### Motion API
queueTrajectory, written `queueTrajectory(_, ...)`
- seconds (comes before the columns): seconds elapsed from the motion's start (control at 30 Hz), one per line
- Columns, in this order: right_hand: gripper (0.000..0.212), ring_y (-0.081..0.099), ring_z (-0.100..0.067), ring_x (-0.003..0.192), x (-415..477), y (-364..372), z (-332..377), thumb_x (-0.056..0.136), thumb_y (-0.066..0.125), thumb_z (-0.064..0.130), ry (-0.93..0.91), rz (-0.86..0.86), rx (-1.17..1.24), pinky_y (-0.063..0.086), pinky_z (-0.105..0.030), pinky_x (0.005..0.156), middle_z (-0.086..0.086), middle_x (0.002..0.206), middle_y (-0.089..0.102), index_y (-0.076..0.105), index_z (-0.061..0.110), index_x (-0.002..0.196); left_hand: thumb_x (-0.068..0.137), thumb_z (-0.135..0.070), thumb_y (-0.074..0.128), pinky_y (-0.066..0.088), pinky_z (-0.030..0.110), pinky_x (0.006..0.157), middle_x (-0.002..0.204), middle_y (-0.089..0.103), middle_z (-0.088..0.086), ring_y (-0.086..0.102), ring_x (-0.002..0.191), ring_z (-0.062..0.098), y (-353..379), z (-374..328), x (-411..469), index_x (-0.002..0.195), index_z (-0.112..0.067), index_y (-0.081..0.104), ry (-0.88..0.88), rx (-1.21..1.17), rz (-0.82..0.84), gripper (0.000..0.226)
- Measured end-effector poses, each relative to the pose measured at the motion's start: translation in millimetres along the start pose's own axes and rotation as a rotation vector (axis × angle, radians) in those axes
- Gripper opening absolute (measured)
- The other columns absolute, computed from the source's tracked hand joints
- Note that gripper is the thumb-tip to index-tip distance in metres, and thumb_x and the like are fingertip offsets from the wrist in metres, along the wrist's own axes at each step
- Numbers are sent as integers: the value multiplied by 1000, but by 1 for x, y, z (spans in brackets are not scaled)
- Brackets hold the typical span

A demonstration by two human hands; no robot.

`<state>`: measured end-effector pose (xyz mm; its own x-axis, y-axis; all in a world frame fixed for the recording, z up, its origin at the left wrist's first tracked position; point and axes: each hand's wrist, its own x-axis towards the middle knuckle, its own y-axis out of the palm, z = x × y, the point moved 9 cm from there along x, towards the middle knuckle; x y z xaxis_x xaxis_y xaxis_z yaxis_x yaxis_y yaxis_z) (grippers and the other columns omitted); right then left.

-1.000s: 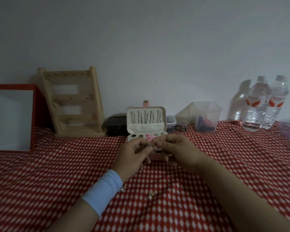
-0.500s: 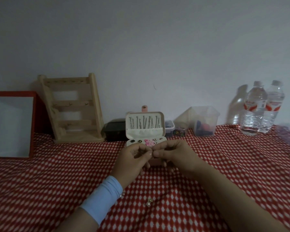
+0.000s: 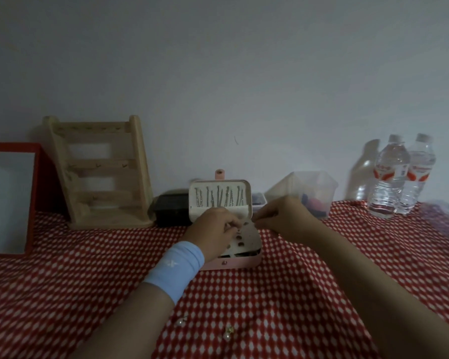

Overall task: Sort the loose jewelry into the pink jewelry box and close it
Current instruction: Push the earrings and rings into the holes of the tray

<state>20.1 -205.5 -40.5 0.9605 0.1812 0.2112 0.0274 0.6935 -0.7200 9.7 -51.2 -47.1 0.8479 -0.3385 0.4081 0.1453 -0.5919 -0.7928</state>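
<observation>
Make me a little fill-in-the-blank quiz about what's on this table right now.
1. The pink jewelry box has its lid ____.
2. The left hand is over the box, and its wrist wears a light ____ wristband.
3. ____ water bottles stand by the wall on the right.
4. The wooden rack stands to the ____ of the box.

Missing words: open; blue; Two; left.

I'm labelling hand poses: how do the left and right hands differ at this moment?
The left hand wears a light blue wristband; the right hand has a bare wrist. The left hand reaches over the tray of the open pink jewelry box; the right hand sits by its right rim. Both curl their fingers; whether either holds jewelry is too small to tell.
</observation>
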Motion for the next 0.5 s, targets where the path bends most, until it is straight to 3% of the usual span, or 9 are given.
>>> queueTrajectory(0.07, 10, 64, 4, 74, 9, 8, -1, 87, 76, 17, 0, 28, -73, 54, -11, 68, 16, 85, 69, 79, 23, 94, 95, -21, 59, 44, 29, 99, 109, 61, -4, 51, 108, 11, 6, 2, 5, 109, -22, 73, 6, 49, 20, 19)
queueTrajectory(0.17, 11, 65, 1, 85, 19, 19, -4, 87, 76, 18, -15, 55, -145, 56, -17, 86, 16, 89, 71, 79, 25, 94, 96, -21, 57, 43, 30, 100, 109, 60, -1, 50, 110, 13, 9, 3, 9, 110, -23, 73, 13, 64, 18, 22)
queueTrajectory(0.33, 12, 65, -1, 88, 26, 25, -6, 89, 73, 18, -13, 76, -199, 53, -15, 85, 9, 99, 74, 79, 24, 98, 95, -24, 57, 43, 31, 100, 108, 58, -2, 50, 111, 15, 14, 10, 11, 101, -26, 75, 10, 71, 41, 20)
queueTrajectory(0.5, 15, 65, -4, 88, 31, 25, 2, 89, 72, 17, -33, 97, -335, 54, -21, 90, 9, 102, 74, 80, 24, 101, 94, -28, 57, 43, 35, 104, 122, 57, -2, 50, 118, 16, 19, 16, 10, 103, -31, 74, -6, 59, 41, 19)
